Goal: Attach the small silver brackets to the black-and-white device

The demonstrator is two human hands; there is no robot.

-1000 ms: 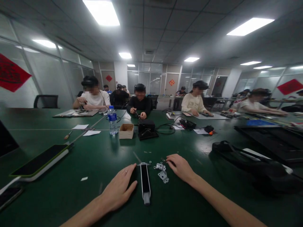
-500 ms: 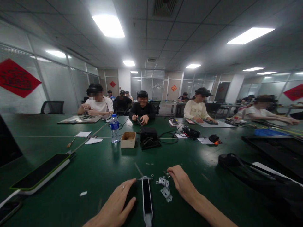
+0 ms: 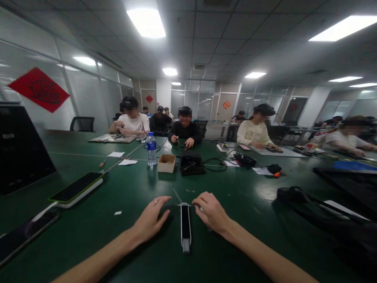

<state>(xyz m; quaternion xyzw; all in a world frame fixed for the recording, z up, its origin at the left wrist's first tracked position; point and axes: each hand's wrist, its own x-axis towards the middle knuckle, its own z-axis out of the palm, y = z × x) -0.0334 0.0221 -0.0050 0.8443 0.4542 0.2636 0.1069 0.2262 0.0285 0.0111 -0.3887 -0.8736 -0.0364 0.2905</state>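
Observation:
A long, narrow white-framed device [image 3: 185,226] with a black middle lies on the green table [image 3: 147,259] between my hands. A thin rod crosses its far end. My left hand [image 3: 149,218] is open, fingers stretched and thumb apart, just left of the rod's end. On the other side, my right hand [image 3: 212,214] has its fingers bent and fingertips together by the rod's right end. Whatever sits in that pinch is too small to make out. Beneath this hand, the grey metal brackets and small nuts are mostly covered.
A water bottle [image 3: 151,149], a small open box [image 3: 166,163] and a black case [image 3: 191,162] stand ahead. Phones [image 3: 75,187] lie at left, near a dark monitor [image 3: 23,147]. A black strapped bag [image 3: 312,212] is at right. Several people sit across the table.
My right hand has moved left from the loose nuts to the rod's right end, now covering the brackets. My left hand has drawn slightly off the rod. The view has shifted.

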